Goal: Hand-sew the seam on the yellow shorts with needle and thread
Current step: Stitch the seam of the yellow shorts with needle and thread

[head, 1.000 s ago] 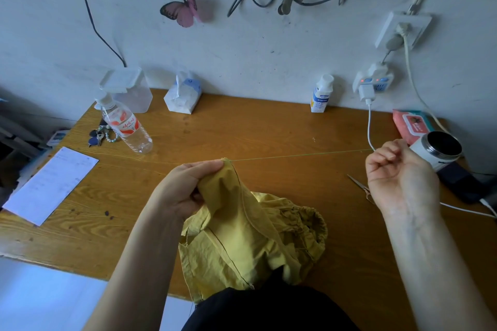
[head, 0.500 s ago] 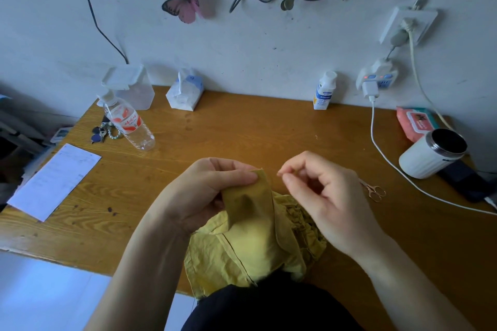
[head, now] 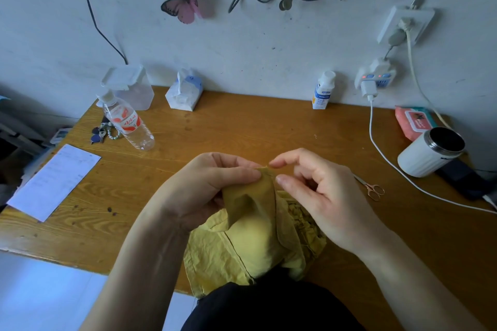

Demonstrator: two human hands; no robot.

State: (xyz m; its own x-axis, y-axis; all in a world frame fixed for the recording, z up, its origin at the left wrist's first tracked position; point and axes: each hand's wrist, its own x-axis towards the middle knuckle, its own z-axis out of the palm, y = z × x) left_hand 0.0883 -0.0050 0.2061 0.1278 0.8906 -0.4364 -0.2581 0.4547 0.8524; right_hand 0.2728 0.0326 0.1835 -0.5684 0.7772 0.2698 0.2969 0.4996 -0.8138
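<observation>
The yellow shorts (head: 250,244) lie bunched at the table's near edge, partly over my lap. My left hand (head: 215,185) pinches a raised fold of the fabric between thumb and fingers, holding the dark seam line (head: 273,196) upright. My right hand (head: 322,196) is right beside it, with forefinger and thumb closed in on the top of the fold. The needle and thread are too thin to make out between those fingertips.
Small scissors (head: 372,189) lie just right of my right hand. Further right are a white charger cable (head: 390,162), a white mug (head: 430,152) and a pink wipes pack (head: 414,122). A water bottle (head: 129,125), keys (head: 103,133) and a paper sheet (head: 53,181) are on the left.
My right hand was drawn out to the right with a taut thread. It has come back to the fold in my left hand, which moved slightly right.
</observation>
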